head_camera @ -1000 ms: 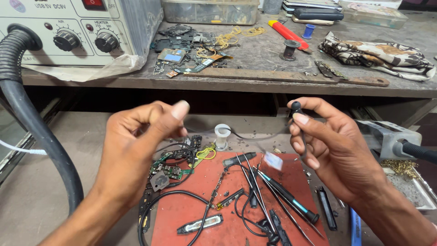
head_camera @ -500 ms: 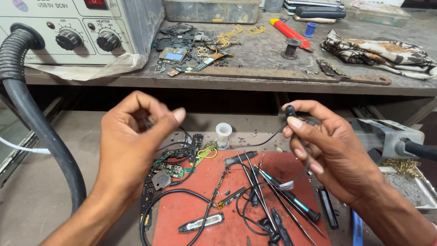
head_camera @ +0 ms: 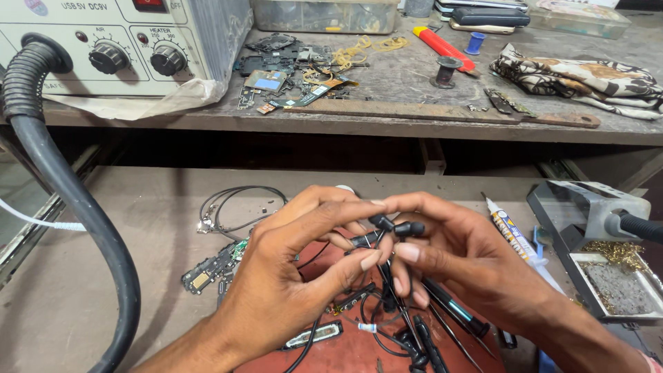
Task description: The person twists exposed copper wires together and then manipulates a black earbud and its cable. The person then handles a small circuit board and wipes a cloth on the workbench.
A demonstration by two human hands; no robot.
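Note:
My left hand (head_camera: 290, 276) and my right hand (head_camera: 463, 255) meet over a red work mat (head_camera: 345, 352). Between their fingertips they pinch a pair of small black earbuds (head_camera: 397, 226), with thin black cables hanging down from them. The left thumb and forefinger grip the left earbud, the right forefinger and thumb the right one. Under the hands lie tweezers, screwdrivers (head_camera: 452, 314) and more black wires on the mat, partly hidden by the fingers.
A thick black hose (head_camera: 76, 207) runs down from a grey hot-air station (head_camera: 117, 41) at the left. Small circuit boards (head_camera: 207, 269) and a coiled wire lie left of the mat. A glue tube (head_camera: 514, 231) and a soldering stand (head_camera: 594, 235) sit right. The upper shelf holds parts, a file and a cloth.
Both hands have come together from wide apart and dropped lower over the mat. The earbud held in the right hand now meets another one pinched in the left.

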